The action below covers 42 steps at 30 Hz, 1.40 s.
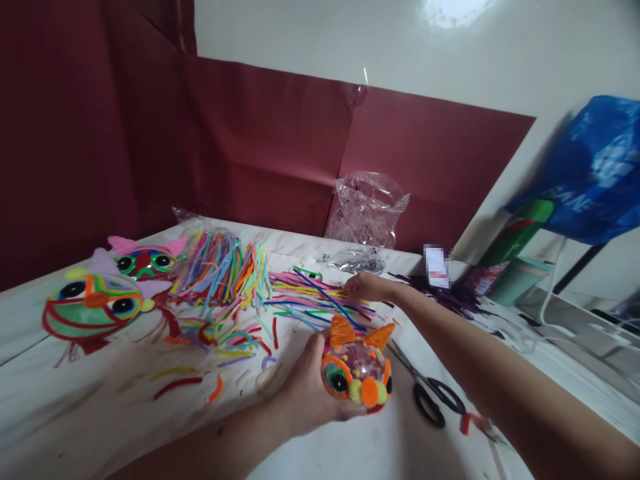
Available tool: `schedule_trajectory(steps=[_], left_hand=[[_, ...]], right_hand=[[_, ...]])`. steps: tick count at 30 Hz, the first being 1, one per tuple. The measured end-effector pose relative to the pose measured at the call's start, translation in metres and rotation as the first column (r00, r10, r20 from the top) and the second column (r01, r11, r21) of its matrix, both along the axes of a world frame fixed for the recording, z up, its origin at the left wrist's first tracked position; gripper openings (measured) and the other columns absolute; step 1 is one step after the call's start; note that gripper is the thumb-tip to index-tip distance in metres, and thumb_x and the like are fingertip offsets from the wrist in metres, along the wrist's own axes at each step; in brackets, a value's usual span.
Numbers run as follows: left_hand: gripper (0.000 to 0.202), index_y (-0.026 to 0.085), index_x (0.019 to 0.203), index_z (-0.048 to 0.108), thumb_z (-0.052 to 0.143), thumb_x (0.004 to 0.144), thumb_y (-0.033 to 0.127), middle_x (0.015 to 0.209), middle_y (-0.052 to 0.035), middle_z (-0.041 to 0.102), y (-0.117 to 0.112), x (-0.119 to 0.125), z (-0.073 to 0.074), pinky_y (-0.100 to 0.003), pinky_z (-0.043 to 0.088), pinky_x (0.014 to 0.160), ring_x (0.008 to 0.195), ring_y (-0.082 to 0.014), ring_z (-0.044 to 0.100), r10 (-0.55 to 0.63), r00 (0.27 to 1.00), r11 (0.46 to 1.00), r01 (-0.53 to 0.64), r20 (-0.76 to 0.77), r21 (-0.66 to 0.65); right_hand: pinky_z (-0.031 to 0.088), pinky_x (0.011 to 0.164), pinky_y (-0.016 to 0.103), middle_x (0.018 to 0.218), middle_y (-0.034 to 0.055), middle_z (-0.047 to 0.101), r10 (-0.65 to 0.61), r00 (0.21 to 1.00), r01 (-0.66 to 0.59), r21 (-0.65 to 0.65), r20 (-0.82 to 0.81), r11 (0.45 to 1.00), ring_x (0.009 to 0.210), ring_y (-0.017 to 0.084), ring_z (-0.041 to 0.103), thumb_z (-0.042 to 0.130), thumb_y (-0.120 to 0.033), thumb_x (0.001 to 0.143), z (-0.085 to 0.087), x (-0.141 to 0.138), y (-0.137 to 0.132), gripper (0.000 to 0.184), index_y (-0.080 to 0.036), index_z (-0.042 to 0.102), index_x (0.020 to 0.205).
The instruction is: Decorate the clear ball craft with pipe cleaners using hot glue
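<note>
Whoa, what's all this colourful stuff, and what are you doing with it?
A person's left hand is holding a small animal head with orange ears. The right hand reaches over to the loose coloured strips on the table; I can't tell whether it has gripped one. Black-handled scissors lie beside the head. Over on the left are two more heads, one with pink ears and one with pale purple ears.

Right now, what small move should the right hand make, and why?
Probably, the right hand should pinch one of the colored strips and draw it free: its fingers are right at the pile's edge, while the left hand holds the orange-eared toy.
</note>
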<state>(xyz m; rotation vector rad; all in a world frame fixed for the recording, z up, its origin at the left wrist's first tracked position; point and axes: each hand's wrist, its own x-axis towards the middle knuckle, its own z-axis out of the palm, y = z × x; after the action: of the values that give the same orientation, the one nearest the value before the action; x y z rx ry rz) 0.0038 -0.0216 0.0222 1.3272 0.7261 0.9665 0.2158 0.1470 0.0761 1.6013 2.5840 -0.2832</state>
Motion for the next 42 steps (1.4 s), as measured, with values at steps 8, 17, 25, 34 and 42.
schedule_trajectory(steps=[8, 17, 25, 34, 42], left_hand=[[0.085, 0.021, 0.119, 0.04, 0.087, 0.049, 0.023, 0.118, -0.0101, 0.062, -0.001, 0.0, 0.005, -0.031, 0.053, 0.084, 0.101, -0.0229, 0.064, -0.008, 1.0, 1.0, 0.008, -0.001, -0.028], [0.077, 0.023, 0.112, 0.043, 0.088, 0.048, 0.024, 0.116, -0.0103, 0.063, -0.002, 0.003, 0.004, -0.039, 0.053, 0.086, 0.101, -0.0271, 0.065, 0.001, 1.0, 0.999, 0.0, 0.019, -0.041], [0.075, 0.022, 0.111, 0.043, 0.087, 0.05, 0.022, 0.113, -0.0098, 0.065, -0.003, 0.003, 0.005, -0.038, 0.054, 0.085, 0.099, -0.0256, 0.066, 0.014, 1.0, 0.999, -0.014, 0.017, -0.037], [0.083, 0.02, 0.118, 0.04, 0.087, 0.049, 0.021, 0.12, -0.0112, 0.061, 0.0, -0.001, -0.001, -0.031, 0.051, 0.085, 0.103, -0.0235, 0.063, -0.01, 1.0, 1.0, 0.01, -0.019, 0.006], [0.087, 0.019, 0.12, 0.042, 0.088, 0.047, 0.027, 0.119, -0.0127, 0.061, 0.001, -0.001, -0.002, -0.035, 0.05, 0.087, 0.104, -0.0259, 0.062, -0.011, 1.0, 0.999, 0.012, -0.016, 0.036]], right_hand=[[0.043, 0.06, 0.022, 0.078, -0.0022, 0.071, 0.085, 0.996, -0.084, 0.021, -0.03, 0.996, 0.072, 0.015, 0.063, 0.056, -0.043, 0.085, -0.009, -0.001, 0.002, 0.028, -0.02, 0.071, 0.091], [0.051, 0.075, 0.036, 0.092, 0.003, 0.068, 0.092, 0.992, -0.094, 0.021, 0.081, 0.995, 0.08, 0.017, 0.064, 0.053, -0.041, 0.092, -0.005, -0.009, -0.004, 0.029, -0.016, 0.063, 0.105], [0.053, 0.08, 0.038, 0.115, 0.0064, 0.061, 0.023, 0.986, -0.024, 0.005, 0.163, 1.0, 0.093, 0.019, 0.062, 0.053, -0.032, 0.093, -0.013, -0.01, -0.005, 0.025, -0.019, 0.059, 0.114], [0.053, 0.082, 0.039, 0.117, 0.0055, 0.061, -0.035, 0.985, 0.025, 0.063, 0.168, 0.998, 0.096, 0.021, 0.062, 0.054, -0.033, 0.092, -0.009, -0.004, -0.002, 0.025, -0.018, 0.06, 0.111], [0.053, 0.08, 0.039, 0.114, 0.0065, 0.061, -0.082, 0.993, 0.062, 0.218, 0.08, 0.974, 0.094, 0.02, 0.063, 0.055, -0.032, 0.092, 0.007, -0.008, 0.003, 0.027, -0.017, 0.058, 0.114]])
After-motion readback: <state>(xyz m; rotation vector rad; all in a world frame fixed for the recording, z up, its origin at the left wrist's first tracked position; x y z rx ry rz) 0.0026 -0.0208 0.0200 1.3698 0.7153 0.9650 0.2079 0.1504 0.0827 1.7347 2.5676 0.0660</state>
